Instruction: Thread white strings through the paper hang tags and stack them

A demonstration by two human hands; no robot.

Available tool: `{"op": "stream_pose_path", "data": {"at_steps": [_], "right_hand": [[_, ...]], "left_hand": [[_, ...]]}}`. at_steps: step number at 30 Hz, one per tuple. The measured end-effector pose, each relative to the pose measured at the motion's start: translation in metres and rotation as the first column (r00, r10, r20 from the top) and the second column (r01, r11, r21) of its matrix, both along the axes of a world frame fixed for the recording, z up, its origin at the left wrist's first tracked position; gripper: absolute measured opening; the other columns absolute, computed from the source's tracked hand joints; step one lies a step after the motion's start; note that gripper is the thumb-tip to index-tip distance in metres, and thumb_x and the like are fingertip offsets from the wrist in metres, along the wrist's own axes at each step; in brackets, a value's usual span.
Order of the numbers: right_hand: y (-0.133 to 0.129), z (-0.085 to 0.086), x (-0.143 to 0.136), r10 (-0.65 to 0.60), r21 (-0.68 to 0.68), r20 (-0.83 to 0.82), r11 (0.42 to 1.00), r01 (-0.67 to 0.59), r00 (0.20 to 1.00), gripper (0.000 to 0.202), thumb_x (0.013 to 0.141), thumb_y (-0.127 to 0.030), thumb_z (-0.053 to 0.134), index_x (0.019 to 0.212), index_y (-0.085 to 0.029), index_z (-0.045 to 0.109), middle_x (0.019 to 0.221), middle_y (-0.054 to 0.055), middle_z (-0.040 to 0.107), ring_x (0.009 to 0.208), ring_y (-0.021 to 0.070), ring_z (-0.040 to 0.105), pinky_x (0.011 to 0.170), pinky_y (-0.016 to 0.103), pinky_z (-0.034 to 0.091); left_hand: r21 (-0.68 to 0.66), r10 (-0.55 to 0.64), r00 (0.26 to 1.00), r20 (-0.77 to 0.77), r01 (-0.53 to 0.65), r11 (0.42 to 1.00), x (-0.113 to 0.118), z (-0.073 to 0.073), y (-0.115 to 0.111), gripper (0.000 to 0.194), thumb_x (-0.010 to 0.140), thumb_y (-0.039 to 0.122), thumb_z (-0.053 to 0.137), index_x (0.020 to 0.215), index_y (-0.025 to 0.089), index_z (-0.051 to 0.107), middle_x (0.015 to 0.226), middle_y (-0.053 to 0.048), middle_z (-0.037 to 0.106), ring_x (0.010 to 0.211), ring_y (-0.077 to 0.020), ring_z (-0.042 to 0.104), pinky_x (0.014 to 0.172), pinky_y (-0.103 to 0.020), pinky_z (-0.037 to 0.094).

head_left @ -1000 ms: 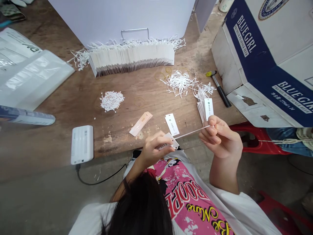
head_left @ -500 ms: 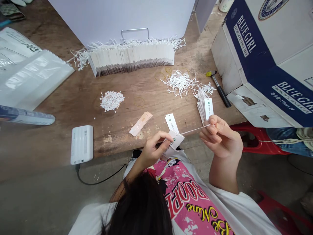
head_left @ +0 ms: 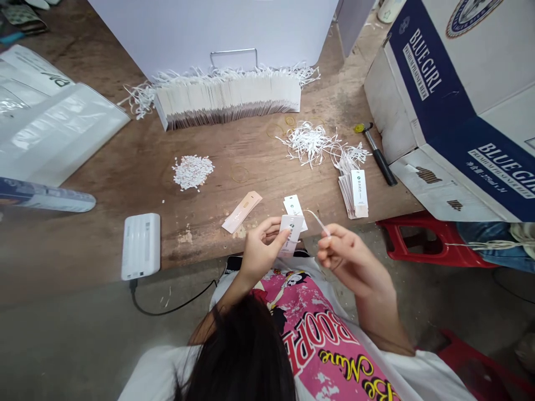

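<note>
My left hand (head_left: 263, 242) grips a white hang tag (head_left: 291, 236) upright at the table's front edge, the thumb across its face. My right hand (head_left: 349, 253), to its right, pinches a thin white tag string (head_left: 318, 221) between thumb and fingers. The string's free end curves up toward the tag; whether it touches is unclear. Behind the held tag lie more white tags (head_left: 293, 204) on the table. Left of these rests a small fan of pinkish tags (head_left: 242, 211). A stack of strung tags (head_left: 358, 192) lies beyond my right hand.
Loose strings (head_left: 310, 142) and a pile of small white bits (head_left: 193, 172) lie mid-table. A long row of strung tags (head_left: 229, 100) stands behind. Also around are a hammer (head_left: 378, 156), a carton (head_left: 443, 122), a power bank (head_left: 141, 245) and a red stool (head_left: 430, 242).
My right hand has moved left and down, toward my left hand. The string, earlier stretched taut from the tag, now hangs in a curve. The held tag has turned upright.
</note>
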State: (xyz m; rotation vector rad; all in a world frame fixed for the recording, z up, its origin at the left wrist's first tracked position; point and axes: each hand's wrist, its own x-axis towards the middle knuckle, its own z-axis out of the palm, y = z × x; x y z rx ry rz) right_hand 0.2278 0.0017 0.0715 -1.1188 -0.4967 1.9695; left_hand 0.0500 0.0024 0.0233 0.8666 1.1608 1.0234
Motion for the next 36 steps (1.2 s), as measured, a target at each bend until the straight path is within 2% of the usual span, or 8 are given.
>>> {"op": "stream_pose_path", "data": {"at_steps": [3,8,13,17,20,23,31,36], "right_hand": [[-0.011,-0.016,-0.019,-0.007,0.053,0.074,0.999,0.003,0.997,0.017,0.067,-0.029,0.081,0.075,-0.020,0.069,0.072,0.002,0.071,0.059,0.0133,0.064,0.050,0.023,0.050],[-0.013,-0.026,-0.038,-0.296,0.332,0.358,0.927,0.176,0.886,0.007,0.074,-0.023,0.076,0.077,-0.021,0.070,0.064,-0.001,0.066,0.050,0.0098,0.056,0.047,0.022,0.046],[-0.012,-0.021,-0.045,-0.362,0.409,0.400,0.892,0.190,0.842,0.007,0.075,-0.020,0.074,0.078,-0.020,0.067,0.065,-0.001,0.069,0.053,0.0135,0.063,0.054,0.026,0.054],[-0.012,-0.026,-0.048,-0.421,0.483,0.428,0.854,0.191,0.800,0.004,0.074,-0.020,0.073,0.076,-0.020,0.070,0.069,-0.001,0.066,0.044,0.0083,0.053,0.041,0.022,0.042],[-0.012,-0.029,-0.048,-0.476,0.554,0.462,0.814,0.175,0.749,0.003,0.075,-0.019,0.073,0.076,-0.021,0.072,0.076,-0.001,0.063,0.050,0.0076,0.050,0.042,0.022,0.038],[-0.012,-0.030,-0.044,-0.467,0.566,0.479,0.811,0.145,0.743,0.004,0.076,-0.018,0.073,0.078,-0.022,0.073,0.073,-0.001,0.060,0.051,0.0074,0.048,0.045,0.022,0.036],[-0.013,-0.032,-0.037,-0.322,0.437,0.390,0.890,0.134,0.863,0.002,0.078,-0.022,0.071,0.078,-0.020,0.073,0.067,-0.003,0.057,0.045,0.0058,0.044,0.042,0.021,0.033],[-0.020,-0.031,-0.048,-0.448,0.525,0.484,0.836,0.160,0.752,0.005,0.081,-0.017,0.067,0.079,-0.019,0.071,0.071,-0.001,0.060,0.051,0.0091,0.055,0.048,0.023,0.045]], "left_hand": [[0.021,0.047,0.997,-0.056,-0.046,0.999,0.002,0.001,0.000,0.028,0.079,0.036,0.068,0.097,0.015,0.065,0.095,-0.009,0.075,0.091,-0.0221,0.071,0.081,-0.032,0.057],[0.085,0.087,0.991,-0.106,-0.078,0.993,0.005,0.004,-0.004,0.022,0.081,0.031,0.066,0.097,0.017,0.067,0.094,-0.006,0.075,0.087,-0.0191,0.071,0.076,-0.028,0.058],[0.180,0.128,0.973,-0.191,-0.094,0.979,0.006,0.005,-0.007,0.018,0.081,0.030,0.067,0.094,0.018,0.071,0.091,-0.004,0.074,0.082,-0.0164,0.070,0.074,-0.025,0.057],[0.258,0.160,0.950,-0.267,-0.090,0.962,0.007,0.005,-0.008,0.015,0.079,0.028,0.070,0.090,0.019,0.072,0.086,-0.003,0.074,0.079,-0.0151,0.069,0.072,-0.023,0.057],[0.322,0.181,0.934,-0.308,-0.076,0.944,0.007,0.006,-0.008,0.013,0.078,0.027,0.071,0.088,0.019,0.073,0.084,-0.002,0.074,0.075,-0.0141,0.069,0.068,-0.022,0.057],[0.381,0.219,0.914,-0.341,-0.078,0.921,0.007,0.007,-0.009,0.010,0.077,0.024,0.073,0.086,0.020,0.073,0.082,0.000,0.074,0.073,-0.0128,0.069,0.068,-0.021,0.057],[0.378,0.318,0.899,-0.300,-0.194,0.905,0.015,0.006,-0.015,0.030,0.073,0.020,0.076,0.099,0.019,0.061,0.073,0.003,0.072,0.066,-0.0112,0.071,0.063,-0.019,0.059],[0.425,0.353,0.863,-0.362,-0.184,0.886,0.020,0.001,-0.018,0.028,0.076,0.019,0.073,0.100,0.020,0.059,0.075,0.004,0.072,0.067,-0.0113,0.071,0.066,-0.021,0.060]]}}
